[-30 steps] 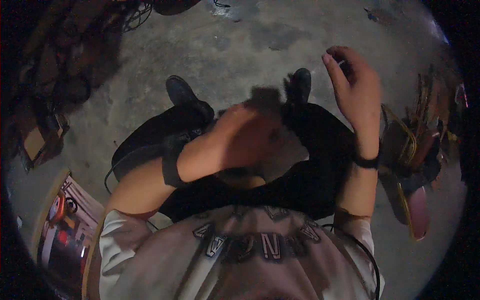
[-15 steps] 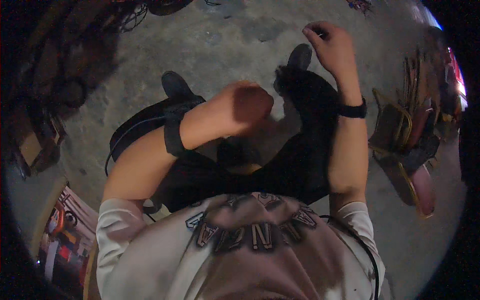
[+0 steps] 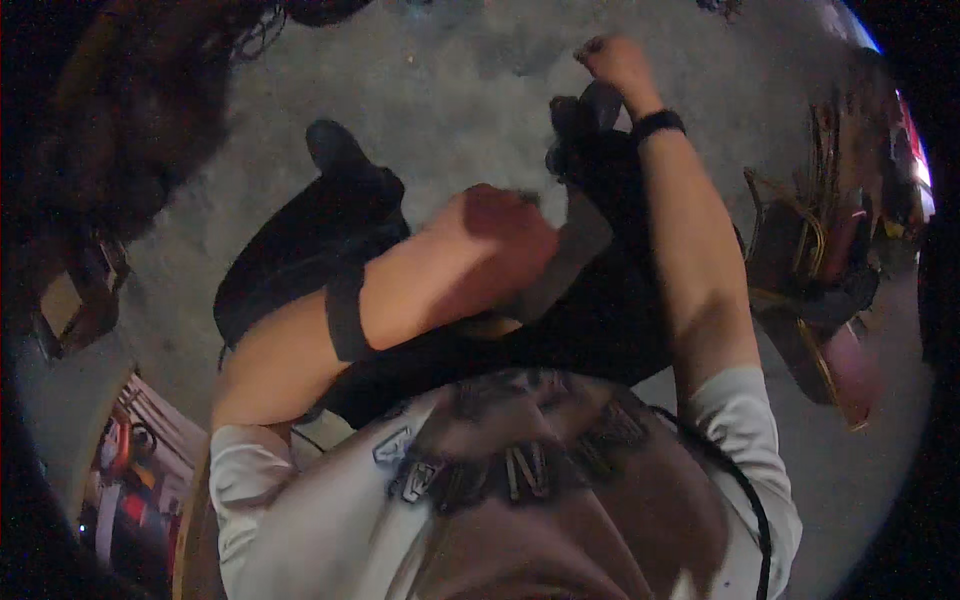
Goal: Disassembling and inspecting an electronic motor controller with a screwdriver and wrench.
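My left hand [image 3: 500, 235] is low over my lap between my bent, dark-trousered legs, fingers curled and blurred; what it grips is hidden. A dark grey piece [image 3: 580, 250] lies just beside it, its shape unclear. My right hand [image 3: 610, 62] is stretched forward above my right black boot [image 3: 600, 100], thumb and fingers drawn together; anything between the fingertips is too small to make out. My left boot [image 3: 335, 145] rests on the concrete floor.
At the right lie piled pieces with yellowish edges [image 3: 820, 260] and a pinkish panel [image 3: 850, 370]. At the lower left stands a wood-edged panel showing coloured shapes [image 3: 140, 470]. Dark clutter fills the upper left, with a pale board [image 3: 65, 295] below it.
My right hand has moved forward and left, away from me, toward the right boot's toe. My left hand has shifted slightly right and stays low over my lap, blurred.
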Action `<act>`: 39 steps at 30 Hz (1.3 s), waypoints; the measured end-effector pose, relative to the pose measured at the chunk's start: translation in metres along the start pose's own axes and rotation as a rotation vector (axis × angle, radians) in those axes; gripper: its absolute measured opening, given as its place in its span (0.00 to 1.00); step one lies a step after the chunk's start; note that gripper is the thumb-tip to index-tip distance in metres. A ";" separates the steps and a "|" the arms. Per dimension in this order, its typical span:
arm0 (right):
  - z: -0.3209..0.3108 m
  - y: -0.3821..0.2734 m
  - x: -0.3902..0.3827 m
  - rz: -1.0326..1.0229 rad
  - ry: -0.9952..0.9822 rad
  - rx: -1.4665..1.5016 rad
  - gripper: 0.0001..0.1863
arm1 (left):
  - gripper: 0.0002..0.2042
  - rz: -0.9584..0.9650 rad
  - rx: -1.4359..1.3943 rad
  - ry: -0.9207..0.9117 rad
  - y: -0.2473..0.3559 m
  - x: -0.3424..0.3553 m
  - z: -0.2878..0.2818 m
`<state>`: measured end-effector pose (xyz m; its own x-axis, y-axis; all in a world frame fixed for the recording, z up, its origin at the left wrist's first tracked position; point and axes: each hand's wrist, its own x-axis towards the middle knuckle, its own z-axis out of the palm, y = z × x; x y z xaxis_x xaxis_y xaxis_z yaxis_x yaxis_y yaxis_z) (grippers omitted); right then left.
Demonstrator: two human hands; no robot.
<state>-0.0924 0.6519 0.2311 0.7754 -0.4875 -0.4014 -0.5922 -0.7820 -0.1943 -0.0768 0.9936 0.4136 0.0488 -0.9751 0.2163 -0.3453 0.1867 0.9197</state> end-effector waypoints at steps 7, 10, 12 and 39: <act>0.136 0.034 0.040 0.057 0.024 0.015 0.15 | 0.05 -0.459 0.347 -0.386 0.012 -0.016 -0.020; 0.177 0.042 0.050 0.061 0.064 0.028 0.15 | 0.05 -0.577 0.342 -0.340 0.007 -0.021 -0.023; 0.198 0.036 0.056 0.110 0.064 0.000 0.14 | 0.05 -0.580 0.310 -0.307 0.005 -0.027 -0.031; 0.221 -0.018 0.077 0.387 0.011 -0.015 0.11 | 0.08 -0.715 0.369 -0.331 0.001 -0.049 -0.036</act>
<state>-0.0704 0.7147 0.0064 0.4978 -0.7514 -0.4332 -0.8381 -0.5452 -0.0174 -0.0455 1.0457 0.4157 0.1147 -0.8390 -0.5319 -0.6208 -0.4785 0.6210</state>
